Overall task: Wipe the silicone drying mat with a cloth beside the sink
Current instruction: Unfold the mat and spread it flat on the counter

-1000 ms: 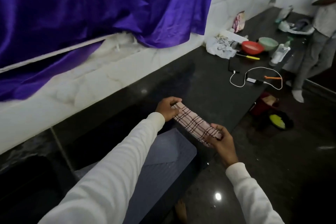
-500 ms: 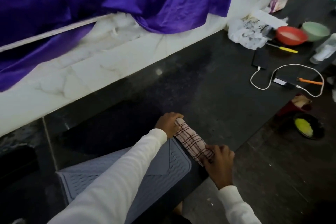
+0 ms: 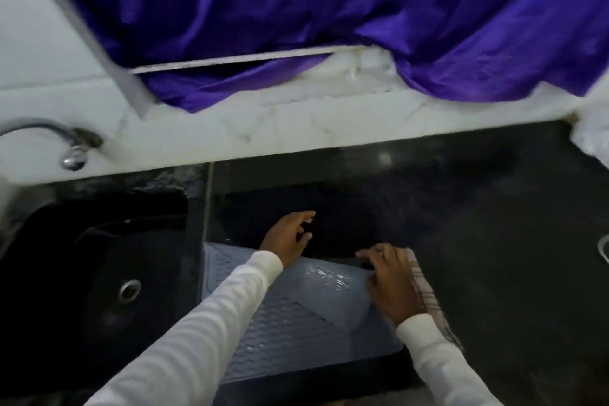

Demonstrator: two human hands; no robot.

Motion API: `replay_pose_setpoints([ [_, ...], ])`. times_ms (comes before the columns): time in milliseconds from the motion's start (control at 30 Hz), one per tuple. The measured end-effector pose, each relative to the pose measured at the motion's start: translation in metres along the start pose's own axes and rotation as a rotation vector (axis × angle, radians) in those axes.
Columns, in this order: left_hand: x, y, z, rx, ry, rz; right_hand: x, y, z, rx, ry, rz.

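The grey-blue ribbed silicone mat (image 3: 296, 323) lies on the dark counter right of the sink, with a fold across it and wet glints near its far right corner. My left hand (image 3: 290, 237) rests at the mat's far edge, fingers spread, holding nothing. My right hand (image 3: 389, 283) presses down at the mat's right edge. The pink checked cloth (image 3: 428, 293) is under its palm and trails out along my wrist. Both white sleeves hide parts of the mat.
A black sink (image 3: 82, 273) with a round drain sits to the left, under a metal tap (image 3: 71, 145). Purple fabric (image 3: 296, 10) hangs over the white marble backsplash. The dark counter (image 3: 494, 224) runs on to the right.
My view has swung left onto the sink. My left hand let go of the cloth and moved to the mat's far edge. My right hand kept the cloth and brought it down at the mat's right edge.
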State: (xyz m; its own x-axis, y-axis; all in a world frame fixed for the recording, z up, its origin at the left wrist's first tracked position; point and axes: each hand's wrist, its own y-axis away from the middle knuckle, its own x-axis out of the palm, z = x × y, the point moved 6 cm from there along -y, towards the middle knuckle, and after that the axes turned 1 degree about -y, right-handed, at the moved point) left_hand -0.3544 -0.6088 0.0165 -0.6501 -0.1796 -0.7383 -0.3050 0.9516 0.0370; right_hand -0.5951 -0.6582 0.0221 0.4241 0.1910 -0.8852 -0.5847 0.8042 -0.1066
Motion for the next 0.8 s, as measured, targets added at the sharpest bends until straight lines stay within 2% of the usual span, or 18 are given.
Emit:
replay_pose_setpoints([
  [133,-0.064,0.062,0.065,-0.143,-0.053,-0.368,0.022,-0.012,0.031,-0.108,-0.071,0.142],
  [233,-0.094,0.105,0.103,-0.302,-0.101,-0.477,0.038,-0.008,0.047,-0.269,-0.002,0.252],
  [367,-0.106,0.130,0.130,-0.381,-0.152,-0.426,0.045,0.008,0.046,-0.352,0.140,0.389],
  [500,-0.102,0.127,0.138,-0.369,-0.144,-0.342,0.040,0.027,0.032,-0.329,0.197,0.416],
  [600,-0.103,0.117,0.132,-0.433,-0.309,-0.280,0.041,0.038,0.023,-0.287,0.259,0.436],
  [667,-0.107,0.113,0.128,-0.437,-0.339,-0.289,0.039,0.038,0.022,-0.271,0.187,0.351],
  [800,-0.111,0.116,0.132,-0.466,-0.169,-0.395,0.024,0.041,0.023,-0.296,0.066,0.111],
])
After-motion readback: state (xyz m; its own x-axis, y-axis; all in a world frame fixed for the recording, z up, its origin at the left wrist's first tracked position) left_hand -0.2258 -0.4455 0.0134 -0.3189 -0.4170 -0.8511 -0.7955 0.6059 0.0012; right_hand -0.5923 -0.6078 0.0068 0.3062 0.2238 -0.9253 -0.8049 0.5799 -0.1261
